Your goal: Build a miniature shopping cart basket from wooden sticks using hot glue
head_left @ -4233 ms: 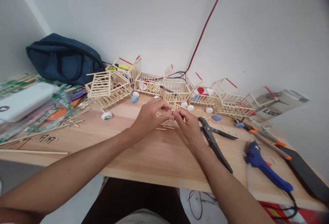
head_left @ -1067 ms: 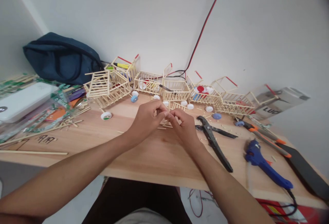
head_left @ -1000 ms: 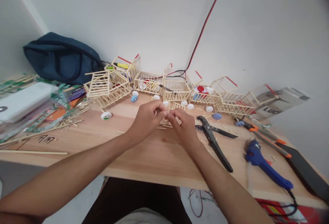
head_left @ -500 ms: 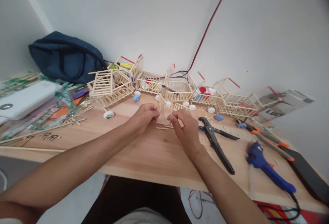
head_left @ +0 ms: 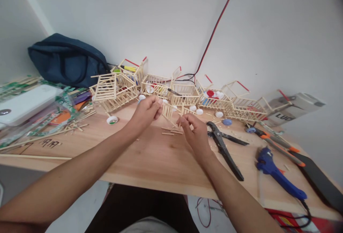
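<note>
A small frame of thin wooden sticks (head_left: 168,113) stands tilted over the table between my hands. My right hand (head_left: 195,130) pinches its near right side between thumb and fingers. Just left of the frame, my left hand (head_left: 148,111) is raised with its fingers pressed together; what they hold, if anything, is hidden. A few short loose sticks (head_left: 168,133) lie on the table below the frame. Behind it is a row of little stick carts, one a middle cart (head_left: 184,99) with white bottle-cap wheels (head_left: 199,111).
Right of my hands lie black-handled pliers (head_left: 223,151), a blue glue gun (head_left: 278,176) with its cord, and orange-and-grey pliers (head_left: 281,147). A white box (head_left: 29,102) and plastic wrappers sit at the left, before a blue bag (head_left: 69,60). The wall rises behind.
My left hand has moved up and slightly left, away from the frame's near edge. My right hand has stayed nearly in place, and the frame now shows more clearly between the hands.
</note>
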Demonstrator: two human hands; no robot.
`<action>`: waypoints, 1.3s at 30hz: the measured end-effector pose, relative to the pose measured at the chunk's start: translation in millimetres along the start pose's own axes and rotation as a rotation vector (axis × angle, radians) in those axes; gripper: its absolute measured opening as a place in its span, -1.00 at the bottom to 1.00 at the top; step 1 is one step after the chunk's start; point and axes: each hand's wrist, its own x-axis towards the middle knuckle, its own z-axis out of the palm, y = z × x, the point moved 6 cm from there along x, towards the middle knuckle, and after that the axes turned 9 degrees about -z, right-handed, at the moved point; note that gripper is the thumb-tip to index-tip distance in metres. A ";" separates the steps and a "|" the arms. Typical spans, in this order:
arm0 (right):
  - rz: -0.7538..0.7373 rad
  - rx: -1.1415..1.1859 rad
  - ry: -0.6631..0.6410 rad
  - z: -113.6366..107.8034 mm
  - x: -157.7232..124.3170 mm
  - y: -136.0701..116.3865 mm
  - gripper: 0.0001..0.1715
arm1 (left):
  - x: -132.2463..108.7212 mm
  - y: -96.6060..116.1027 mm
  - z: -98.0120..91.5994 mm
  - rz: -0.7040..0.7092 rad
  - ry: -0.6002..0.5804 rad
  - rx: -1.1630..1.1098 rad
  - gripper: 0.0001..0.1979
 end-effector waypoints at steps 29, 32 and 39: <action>0.303 0.466 -0.057 3.0 -2.0 31.5 -0.55 | -14.4 6.5 33.3 0.663 -0.077 0.864 -0.46; 0.277 0.468 -0.083 2.4 -1.1 28.8 -0.57 | -13.1 1.7 35.3 0.652 -0.124 0.864 -0.47; 0.271 0.450 -0.097 1.6 -1.4 29.1 -0.61 | -12.6 0.0 37.0 0.665 -0.129 0.881 -0.52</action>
